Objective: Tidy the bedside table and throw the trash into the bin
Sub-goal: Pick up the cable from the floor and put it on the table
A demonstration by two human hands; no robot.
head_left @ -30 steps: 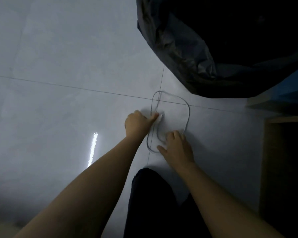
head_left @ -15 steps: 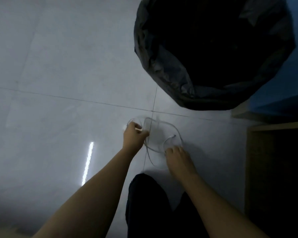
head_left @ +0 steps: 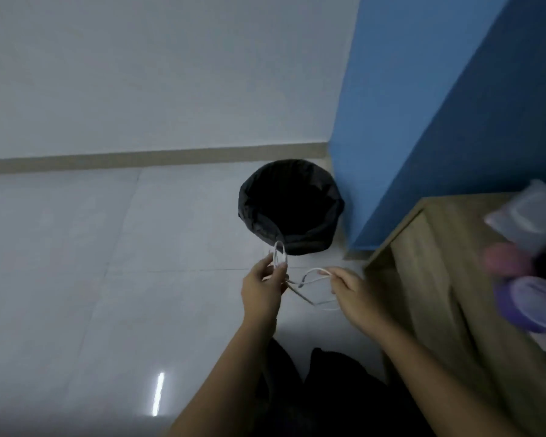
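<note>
A pale tiled floor (head_left: 92, 247) is seen, glossy, with a strip of light reflected near the bottom edge. It is met at the far side by a white wall (head_left: 139, 74), along whose foot a tan skirting (head_left: 139, 157) is run. To the right, a blue wall (head_left: 423, 105) is set forward as a corner.

A bin (head_left: 292, 206), lined with a black bag, is stood on the floor just beside the blue corner. What lies inside cannot be told; only darkness is shown.

At the right edge, a wooden surface (head_left: 438, 247) is placed against the blue wall. Blurred things are carried on it: a pale packet (head_left: 530, 216), something pink (head_left: 505, 260), and a purple-rimmed lid (head_left: 539, 302). Their exact nature cannot be made out.

A white cable (head_left: 312, 279) is held in the air between the two hands, above the floor and near the bin. A small loop of it is pinched by the left hand (head_left: 262, 288) between thumb and fingers, the loop standing up in front of the bin's near rim. Another loop is pinched by the right hand (head_left: 350, 291) at the fingertips, and a slack length is hung between and below. Both forearms are bare, and dark trousers are seen beneath them.
</note>
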